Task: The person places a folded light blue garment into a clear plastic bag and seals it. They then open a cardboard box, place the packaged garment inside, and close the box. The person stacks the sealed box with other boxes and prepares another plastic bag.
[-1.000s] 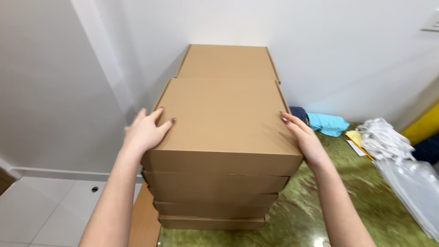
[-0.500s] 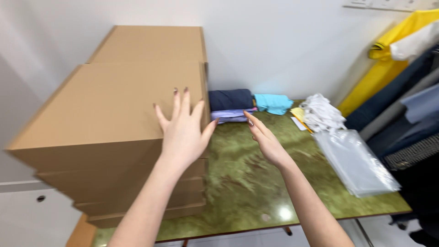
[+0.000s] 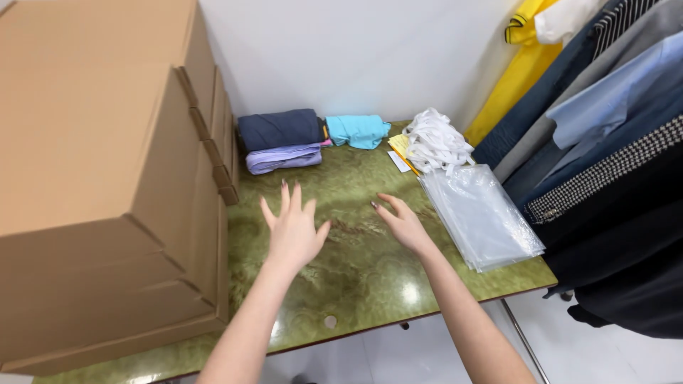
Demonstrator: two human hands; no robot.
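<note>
Left hand (image 3: pixel 293 231) and right hand (image 3: pixel 404 224) spread, holding nothing, over bare green tabletop (image 3: pixel 356 270); cardboard boxes (image 3: pixel 107 178) at 9 o'clock, plastic bags (image 3: pixel 480 213) at 3.

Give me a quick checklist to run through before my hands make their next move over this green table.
1. Left hand free: ok, open with fingers spread, holding nothing.
2. Right hand free: ok, open and flat, above the table, holding nothing.
3. Bare patch of green table under both hands: ok.
4. Cardboard boxes sit square: ok, stacked at the left side, no hand touching them.
5. Folded clothes within sight: ok, navy bundle lies on the lilac one, turquoise one beside.
6. Clear plastic bags secure on the table: cannot tell, the pile reaches the right edge.
</note>
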